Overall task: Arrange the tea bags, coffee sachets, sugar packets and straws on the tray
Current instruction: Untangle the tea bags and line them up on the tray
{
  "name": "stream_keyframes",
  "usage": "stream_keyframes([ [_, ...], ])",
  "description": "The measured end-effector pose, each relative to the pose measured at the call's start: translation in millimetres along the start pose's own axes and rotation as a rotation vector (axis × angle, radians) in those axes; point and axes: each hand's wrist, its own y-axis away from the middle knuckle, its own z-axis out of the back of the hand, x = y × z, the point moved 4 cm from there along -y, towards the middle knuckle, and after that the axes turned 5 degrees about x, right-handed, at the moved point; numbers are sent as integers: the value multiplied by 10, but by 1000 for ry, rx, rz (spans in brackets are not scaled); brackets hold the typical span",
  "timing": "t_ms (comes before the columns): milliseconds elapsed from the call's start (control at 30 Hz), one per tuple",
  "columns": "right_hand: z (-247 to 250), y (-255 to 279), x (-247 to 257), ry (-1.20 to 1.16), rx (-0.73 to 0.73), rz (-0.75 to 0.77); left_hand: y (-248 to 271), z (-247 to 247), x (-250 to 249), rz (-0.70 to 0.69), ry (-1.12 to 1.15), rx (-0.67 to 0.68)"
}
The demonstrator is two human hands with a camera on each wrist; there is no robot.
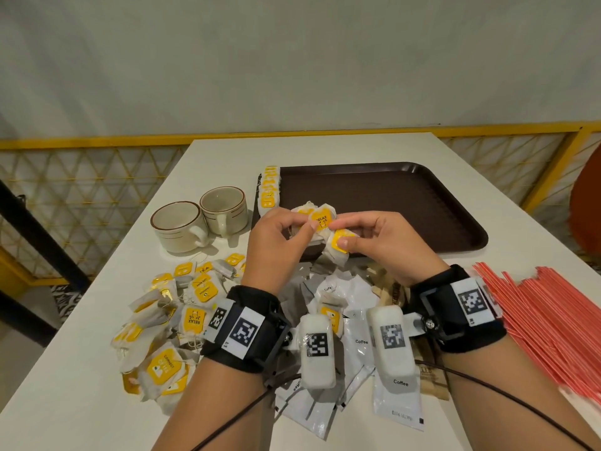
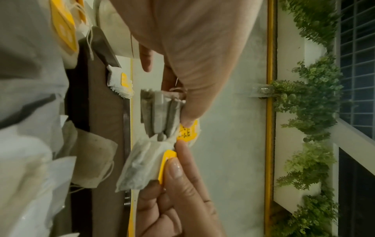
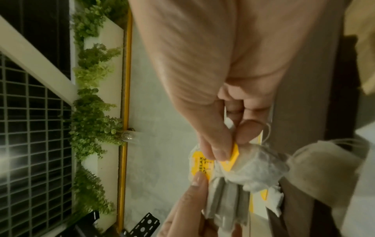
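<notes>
My left hand (image 1: 305, 222) grips a small stack of tea bags (image 1: 320, 218) with yellow tags, just above the near-left corner of the brown tray (image 1: 406, 196). In the left wrist view that stack (image 2: 160, 112) sits edge-on between the thumb and fingers. My right hand (image 1: 344, 240) pinches the yellow tag of one more tea bag (image 3: 259, 170), held against the stack. A row of tea bags (image 1: 270, 187) stands along the tray's left edge. Loose tea bags (image 1: 169, 323) lie heaped on the table at the left, white coffee sachets (image 1: 361, 341) under my wrists, and red straws (image 1: 546, 310) at the right.
Two beige cups (image 1: 182, 226) (image 1: 224, 206) stand left of the tray. Brown sugar packets (image 1: 388, 289) lie between the sachets and the straws. A yellow railing (image 1: 97, 143) runs behind the white table, whose edges are close on both sides.
</notes>
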Motion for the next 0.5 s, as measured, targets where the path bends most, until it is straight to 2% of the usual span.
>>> stream_keyframes([
  [133,45,18,42,-8,-9,17,-8,31,55,61,-21,-18],
  [300,-28,120,223,-81,197,91,-13,34,39,50,-29,88],
  [367,-16,120,244,-50,143,106,-13,19,37,34,-76,143],
  [500,13,75,199,178,34,110,5,-10,14,28,-94,217],
])
